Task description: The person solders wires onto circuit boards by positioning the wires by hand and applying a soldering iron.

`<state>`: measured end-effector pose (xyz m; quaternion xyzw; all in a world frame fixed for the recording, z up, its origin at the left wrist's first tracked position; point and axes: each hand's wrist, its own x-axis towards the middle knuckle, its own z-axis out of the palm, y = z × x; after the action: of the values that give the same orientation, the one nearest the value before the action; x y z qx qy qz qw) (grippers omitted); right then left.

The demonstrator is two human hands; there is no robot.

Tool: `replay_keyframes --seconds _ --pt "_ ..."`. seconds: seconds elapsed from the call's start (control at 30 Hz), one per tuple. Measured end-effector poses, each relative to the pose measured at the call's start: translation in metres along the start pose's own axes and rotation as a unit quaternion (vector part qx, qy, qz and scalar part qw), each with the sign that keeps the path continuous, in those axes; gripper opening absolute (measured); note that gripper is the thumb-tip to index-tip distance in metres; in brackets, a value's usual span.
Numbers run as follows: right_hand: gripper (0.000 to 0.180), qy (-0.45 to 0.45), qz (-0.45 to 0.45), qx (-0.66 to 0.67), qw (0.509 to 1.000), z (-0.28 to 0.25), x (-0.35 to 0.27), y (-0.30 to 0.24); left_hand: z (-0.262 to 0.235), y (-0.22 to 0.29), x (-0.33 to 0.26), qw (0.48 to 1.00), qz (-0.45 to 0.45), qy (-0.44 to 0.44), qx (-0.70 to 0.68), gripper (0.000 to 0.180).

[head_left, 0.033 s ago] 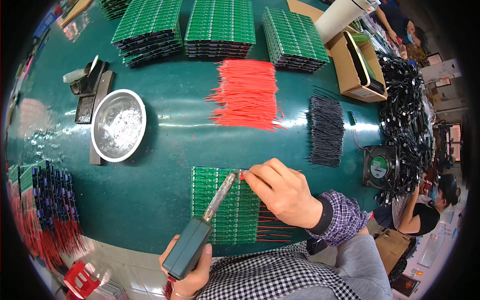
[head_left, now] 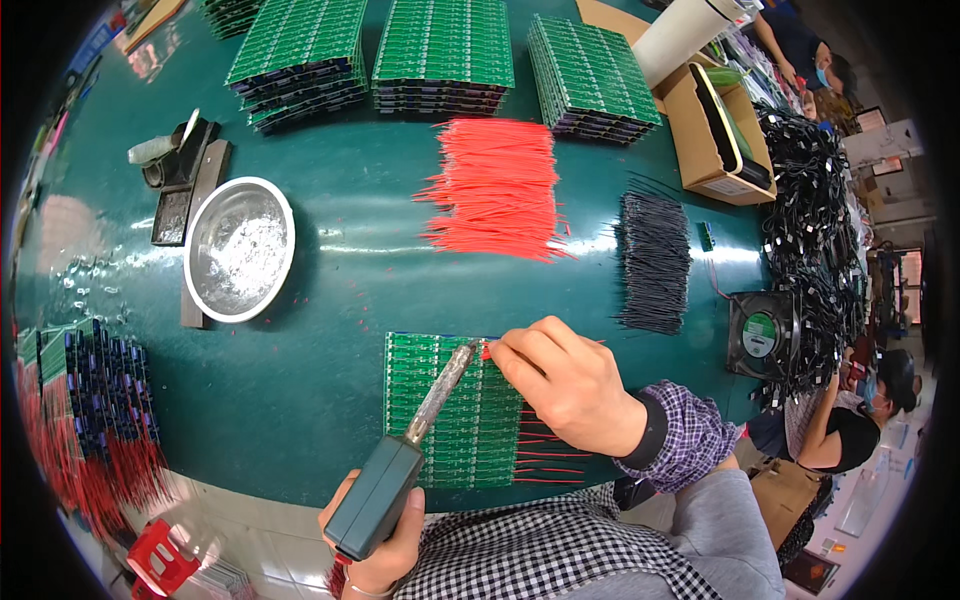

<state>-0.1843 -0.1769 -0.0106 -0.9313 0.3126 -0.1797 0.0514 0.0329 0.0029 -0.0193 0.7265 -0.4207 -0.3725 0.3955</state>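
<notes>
- Here, the left hand (head_left: 385,545) has its grip wrapped around a chunky dark-green soldering iron (head_left: 400,470), its metal shaft slanting up to the green circuit board (head_left: 450,410).
- The right hand (head_left: 565,385) pinches a thin red wire (head_left: 487,350) right at the iron's tip.
- The board lies flat on the glossy teal bench (head_left: 330,290), below a shiny steel bowl (head_left: 238,248) and loose red wires (head_left: 497,187).

Open brown cardboard box (head_left: 715,135) at the table's far right edge, round green label (head_left: 760,333) on the black fan hub
</notes>
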Motion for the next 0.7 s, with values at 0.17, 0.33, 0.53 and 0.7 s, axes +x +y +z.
replay_keyframes --seconds 0.17,0.33,0.53,0.7 --pt "0.029 -0.009 -0.001 -0.001 1.0 0.001 -0.001 0.0 0.003 -0.004 0.002 0.998 0.051 0.041 -0.006 0.024" --pt "0.026 0.0 0.002 -0.002 1.0 0.001 0.0 0.0 0.003 -0.006 -0.002 0.998 0.029 0.049 -0.025 0.027" --pt "0.024 0.003 0.002 -0.001 1.0 0.002 -0.001 -0.001 0.002 -0.005 -0.013 0.993 -0.029 0.066 -0.093 0.04" --pt "0.025 0.01 0.003 -0.001 1.0 0.002 0.0 -0.001 0.001 0.007 -0.009 0.985 -0.083 0.067 -0.139 0.039"
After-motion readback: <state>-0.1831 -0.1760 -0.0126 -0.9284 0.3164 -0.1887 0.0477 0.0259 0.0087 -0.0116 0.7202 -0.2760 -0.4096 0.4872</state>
